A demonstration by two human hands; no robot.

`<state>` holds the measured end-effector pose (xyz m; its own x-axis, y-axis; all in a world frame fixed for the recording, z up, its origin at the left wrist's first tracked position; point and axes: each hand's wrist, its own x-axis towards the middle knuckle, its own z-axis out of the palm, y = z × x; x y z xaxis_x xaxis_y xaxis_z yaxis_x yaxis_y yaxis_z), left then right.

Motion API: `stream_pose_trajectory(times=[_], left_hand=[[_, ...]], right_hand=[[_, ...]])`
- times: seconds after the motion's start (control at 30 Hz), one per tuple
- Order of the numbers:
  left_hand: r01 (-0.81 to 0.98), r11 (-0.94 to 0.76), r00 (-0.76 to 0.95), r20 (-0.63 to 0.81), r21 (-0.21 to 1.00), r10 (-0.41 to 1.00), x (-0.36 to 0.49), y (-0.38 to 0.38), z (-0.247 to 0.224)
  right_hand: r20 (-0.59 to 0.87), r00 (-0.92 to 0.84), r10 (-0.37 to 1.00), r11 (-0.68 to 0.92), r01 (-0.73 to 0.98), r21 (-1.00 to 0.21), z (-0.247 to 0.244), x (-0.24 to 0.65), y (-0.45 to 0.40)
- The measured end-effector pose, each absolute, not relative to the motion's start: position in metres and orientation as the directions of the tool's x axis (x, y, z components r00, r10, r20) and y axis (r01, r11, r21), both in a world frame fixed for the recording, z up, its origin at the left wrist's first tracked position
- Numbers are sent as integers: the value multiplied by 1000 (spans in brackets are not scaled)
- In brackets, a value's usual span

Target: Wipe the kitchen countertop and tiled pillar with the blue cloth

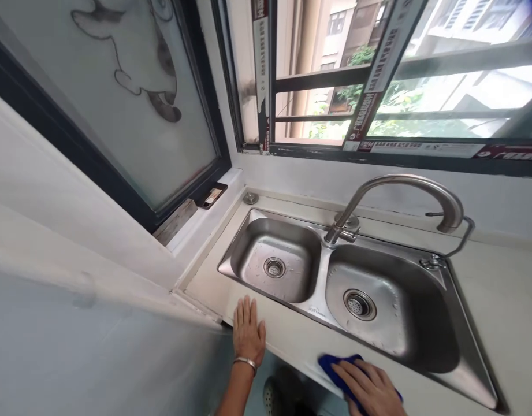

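My left hand (248, 334) lies flat on the cream countertop (287, 332) at the front edge of the sink, fingers stretched out and holding nothing. A metal bracelet (245, 364) circles that wrist. Farther right, my right hand (372, 386) presses down on a dark blue cloth (330, 370) on the same front strip of counter. Part of the cloth is hidden beneath the palm and fingers. Just beyond both hands is the stainless steel double sink (322, 283), with water drops in its bowls.
A curved tap (404, 179) rises behind the sink's divider. At the right rear corner stands a thin bent spout (460, 240). A phone-like dark object (214, 195) rests on the left ledge beside a greyish block (177, 222). Windows border the back and left. A shoe (270, 396) shows below.
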<state>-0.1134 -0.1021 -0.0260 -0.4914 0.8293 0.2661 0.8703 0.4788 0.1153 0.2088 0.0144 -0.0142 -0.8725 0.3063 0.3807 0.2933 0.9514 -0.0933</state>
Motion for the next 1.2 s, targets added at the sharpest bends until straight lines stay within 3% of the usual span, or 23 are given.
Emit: stream_pose_trajectory(times=[0.17, 0.3, 0.53, 0.8, 1.0, 1.2], left_hand=[[853, 489, -520, 213, 183, 827, -109, -102, -25], [852, 501, -521, 159, 151, 838, -110, -102, -29], [851, 516, -523, 73, 100, 849, -118, -103, -29], [782, 607, -619, 61, 141, 783, -112, -90, -13], [612, 778, -791, 131, 142, 598, -69, -53, -18], [558, 811, -830, 123, 176, 544, -54, -38, -10]], right_hand=[[266, -913, 310, 935, 242, -260, -2, 91, 1], [214, -905, 369, 883, 268, -386, 3, 12, -3], [161, -922, 352, 854, 246, -458, 11, -22, 3], [209, -942, 264, 876, 143, -461, 15, 108, 40], [249, -929, 275, 895, 153, -418, 0, 280, 73], [269, -859, 435, 888, 361, -284, -17, 445, 102]])
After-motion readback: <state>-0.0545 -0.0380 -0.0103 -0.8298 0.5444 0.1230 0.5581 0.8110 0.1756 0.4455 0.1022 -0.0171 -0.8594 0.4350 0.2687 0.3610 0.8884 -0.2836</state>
